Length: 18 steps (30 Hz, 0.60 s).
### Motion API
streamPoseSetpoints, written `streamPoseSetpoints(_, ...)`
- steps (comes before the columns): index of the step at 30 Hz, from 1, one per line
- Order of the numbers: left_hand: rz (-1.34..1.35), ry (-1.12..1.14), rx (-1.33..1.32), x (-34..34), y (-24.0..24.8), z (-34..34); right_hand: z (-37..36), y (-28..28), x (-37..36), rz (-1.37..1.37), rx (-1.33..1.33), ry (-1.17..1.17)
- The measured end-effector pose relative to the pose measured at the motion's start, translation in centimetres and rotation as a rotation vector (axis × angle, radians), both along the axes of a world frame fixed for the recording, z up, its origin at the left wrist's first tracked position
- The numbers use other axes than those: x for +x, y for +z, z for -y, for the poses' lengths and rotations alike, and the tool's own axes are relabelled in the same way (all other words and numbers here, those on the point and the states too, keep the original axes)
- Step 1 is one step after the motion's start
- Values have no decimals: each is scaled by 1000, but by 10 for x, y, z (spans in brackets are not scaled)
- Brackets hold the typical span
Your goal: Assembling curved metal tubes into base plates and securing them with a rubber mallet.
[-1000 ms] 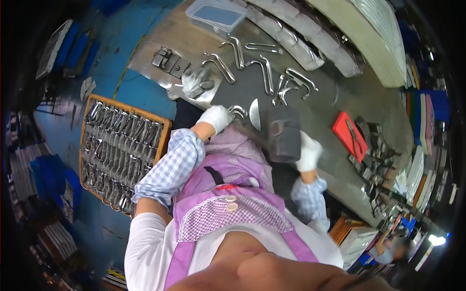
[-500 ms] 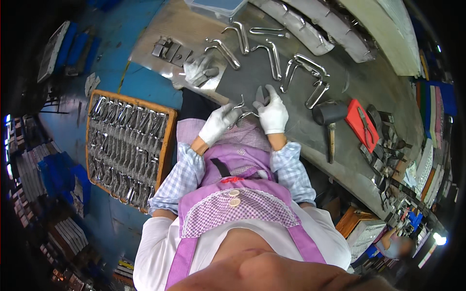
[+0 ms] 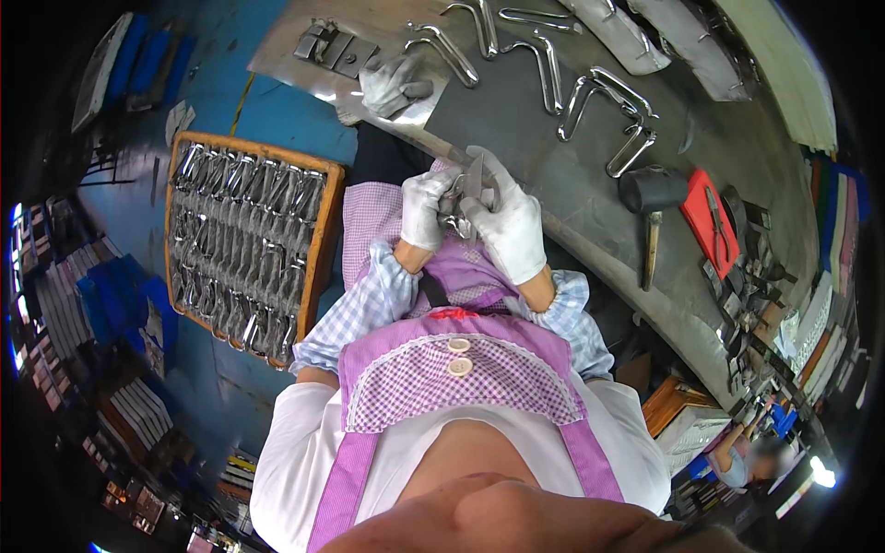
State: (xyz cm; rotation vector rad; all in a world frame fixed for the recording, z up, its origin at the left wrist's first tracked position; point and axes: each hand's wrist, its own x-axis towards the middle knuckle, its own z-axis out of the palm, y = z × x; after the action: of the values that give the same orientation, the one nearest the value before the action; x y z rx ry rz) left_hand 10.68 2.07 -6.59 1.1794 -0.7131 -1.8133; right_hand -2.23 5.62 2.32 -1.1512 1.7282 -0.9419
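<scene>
Over my lap, in front of the bench edge, both white-gloved hands are closed around a small shiny bent metal piece (image 3: 458, 219). My left hand (image 3: 424, 212) grips it from the left. From the right, my right hand (image 3: 510, 226) wraps it with grey-coated fingers curled in. A flat, pointed grey strip of metal (image 3: 474, 177) shows between the fingertips; whether it belongs to the same piece I cannot tell. Much of what I hold is hidden by the gloves.
Bent chrome tubes (image 3: 548, 78) lie across the grey bench (image 3: 590, 207). Right of them are a black mallet (image 3: 653, 191) and pliers (image 3: 719, 217) on a red sheet (image 3: 701, 189). A glove (image 3: 392, 88) and metal fixture (image 3: 336, 48) lie far left. A wood-framed tray (image 3: 323, 230) holds several metal parts.
My hands have come closer together and closed round the metal piece; my right thumb and fingers, extended before, are now curled in. The bench has shifted right and up in view.
</scene>
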Motion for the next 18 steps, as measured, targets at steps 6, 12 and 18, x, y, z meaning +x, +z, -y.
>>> streamPoseSetpoints(6, 30, 29, -113, 7, -6, -6, 1, 1, 9, 183, 80, 21)
streamPoseSetpoints(12, 248, -107, -313, 44, -12, -2, 25, -17, 10, -145, -26, -26)
streamPoseSetpoints(18, 418, 0, 147, 190, 42, 3, 26, -76, -69, -1004, -297, -33)
